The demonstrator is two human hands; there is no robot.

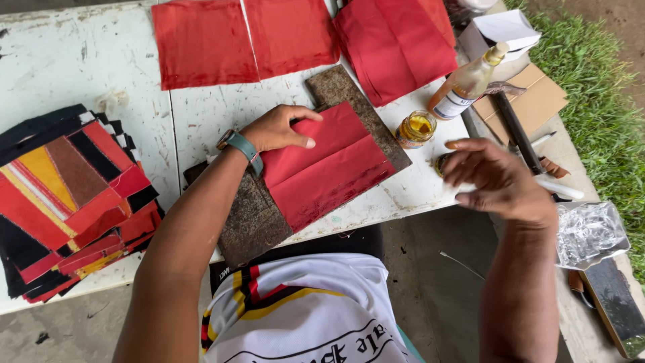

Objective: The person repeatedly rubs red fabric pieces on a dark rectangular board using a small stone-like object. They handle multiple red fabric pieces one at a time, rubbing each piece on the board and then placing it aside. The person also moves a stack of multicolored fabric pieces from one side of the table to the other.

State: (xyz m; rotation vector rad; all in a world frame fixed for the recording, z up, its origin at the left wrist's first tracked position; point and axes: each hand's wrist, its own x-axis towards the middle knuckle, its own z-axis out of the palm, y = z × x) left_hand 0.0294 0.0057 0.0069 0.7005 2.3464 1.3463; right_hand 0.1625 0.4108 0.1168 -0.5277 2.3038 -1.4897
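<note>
pressing flat on a red cloth piece (pixel 322 168), the left hand (pixel 279 129) lies palm down, fingers extended and together, gripping nothing, only pinning the upper left corner. a teal wrist band (pixel 243 146) sits on that arm.

red cloth piece: lies creased across a dark, rough board (pixel 259 215) on the worn white table (pixel 80 60), near the front edge. judged light, thin and limp; likely to slide on the board unless pinned, and best lifted by a corner or a free edge.

right hand (pixel 500 181): raised over the table's right end, fingers loosely curled; it seems to pinch a small dark item near the fingertips, but blur hides what it is, so its hold cannot be told.

nearby: small open jar of yellow paste (pixel 415 128), just beside the board; clear bottle with pale cap (pixel 467 84); three more red cloths (pixel 295 33) spread at the far edge; stack of patchwork squares (pixel 67 195) in red, black and yellow at the left; crumpled clear plastic (pixel 588 232); cardboard (pixel 531 101) and a white box (pixel 500 30) at the right.
</note>
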